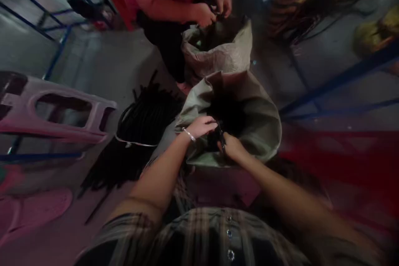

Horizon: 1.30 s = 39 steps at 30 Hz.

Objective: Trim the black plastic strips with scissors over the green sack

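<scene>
An open grey-green woven sack stands in front of me, filled with a dark mass of black cords. My left hand, with a silver bracelet on its wrist, curls over the top of the cords at the sack's mouth. Close beside it, my right hand pinches thin black strands. Most of the cords inside the sack are lost in shadow. A large bundle of black cords, bound with a pale band, lies on the floor to the left of the sack.
Just beyond, a co-worker in a pink shirt works with both hands at a second woven sack. A pink plastic stool lies at left. Blue metal rack frames run along the right. A person in a striped sleeve sits at top right.
</scene>
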### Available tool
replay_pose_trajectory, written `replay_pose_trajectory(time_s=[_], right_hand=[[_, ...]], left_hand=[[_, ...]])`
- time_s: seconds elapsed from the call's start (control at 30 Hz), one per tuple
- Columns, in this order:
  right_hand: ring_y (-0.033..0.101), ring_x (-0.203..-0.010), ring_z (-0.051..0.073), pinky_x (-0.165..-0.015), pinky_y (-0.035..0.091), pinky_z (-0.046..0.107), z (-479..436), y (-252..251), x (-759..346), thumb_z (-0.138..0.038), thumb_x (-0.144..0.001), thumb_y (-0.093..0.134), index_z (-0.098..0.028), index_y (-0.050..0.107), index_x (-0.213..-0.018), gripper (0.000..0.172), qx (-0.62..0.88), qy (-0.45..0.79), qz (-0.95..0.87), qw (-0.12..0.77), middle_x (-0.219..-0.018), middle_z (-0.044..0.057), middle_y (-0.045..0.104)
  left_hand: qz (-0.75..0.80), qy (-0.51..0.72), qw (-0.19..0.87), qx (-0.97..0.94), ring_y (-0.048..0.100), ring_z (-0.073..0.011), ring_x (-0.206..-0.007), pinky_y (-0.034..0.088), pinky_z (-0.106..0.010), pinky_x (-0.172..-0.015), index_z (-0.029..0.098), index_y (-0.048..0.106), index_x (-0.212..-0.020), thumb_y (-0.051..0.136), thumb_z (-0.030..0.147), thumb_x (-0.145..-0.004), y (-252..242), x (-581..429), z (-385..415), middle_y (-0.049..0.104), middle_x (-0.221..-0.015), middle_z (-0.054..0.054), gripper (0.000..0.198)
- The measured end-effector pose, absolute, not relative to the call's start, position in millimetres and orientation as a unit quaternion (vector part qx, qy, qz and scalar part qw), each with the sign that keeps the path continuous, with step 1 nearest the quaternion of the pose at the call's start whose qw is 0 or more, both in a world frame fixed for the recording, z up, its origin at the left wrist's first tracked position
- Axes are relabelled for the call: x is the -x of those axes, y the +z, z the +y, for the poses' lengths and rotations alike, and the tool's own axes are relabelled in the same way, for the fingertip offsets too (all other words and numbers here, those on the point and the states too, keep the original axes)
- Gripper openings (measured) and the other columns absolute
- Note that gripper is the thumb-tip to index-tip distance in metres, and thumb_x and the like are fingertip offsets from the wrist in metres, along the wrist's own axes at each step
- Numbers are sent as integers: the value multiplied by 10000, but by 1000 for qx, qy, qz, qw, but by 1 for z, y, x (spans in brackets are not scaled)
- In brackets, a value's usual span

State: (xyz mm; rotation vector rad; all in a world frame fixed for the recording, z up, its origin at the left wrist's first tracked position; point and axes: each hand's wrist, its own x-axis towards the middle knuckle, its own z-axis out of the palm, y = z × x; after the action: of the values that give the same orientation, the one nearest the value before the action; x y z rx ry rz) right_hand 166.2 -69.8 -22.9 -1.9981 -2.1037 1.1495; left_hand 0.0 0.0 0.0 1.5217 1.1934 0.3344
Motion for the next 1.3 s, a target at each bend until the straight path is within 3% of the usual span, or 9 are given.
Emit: replay_pose_trajectory(time_s=[0.23,0.5,0.7,1.3], right_hand=[[559,-661,159,-566,313,244,-73,-23,-166,-326,-822,467,-165,610,-832,215,641,325,-695,18,-763,82,660],[492,-553,121,-525,301,227,-72,-27,-167,-285,-799,488,-166,613,-704,197,653,369,-655,91,-639,39,618],[466,-527,105,-511,292,219,-71,-28,-169,-285,-802,481,-168,578,-630,229,655,385,-639,118,-600,23,586],[547,-616,128,-555,323,217,-74,-30,-166,-316,-855,471,-163,546,-861,170,614,366,-698,46,-761,65,649]], left_hand=[[515,155,567,-624,468,-68,-491,366,-187,-476,129,599,-776,541,358,-785,3,3,2,577,-637,2,236],[532,162,532,-638,481,-76,-517,383,-193,-503,136,641,-894,552,360,-777,1,11,6,586,-667,2,268],[543,150,510,-650,453,-73,-488,355,-192,-479,133,641,-815,538,354,-781,2,11,7,565,-624,9,247],[551,203,549,-595,465,-49,-452,342,-167,-429,143,596,-850,538,325,-810,-2,9,7,610,-675,-8,195]])
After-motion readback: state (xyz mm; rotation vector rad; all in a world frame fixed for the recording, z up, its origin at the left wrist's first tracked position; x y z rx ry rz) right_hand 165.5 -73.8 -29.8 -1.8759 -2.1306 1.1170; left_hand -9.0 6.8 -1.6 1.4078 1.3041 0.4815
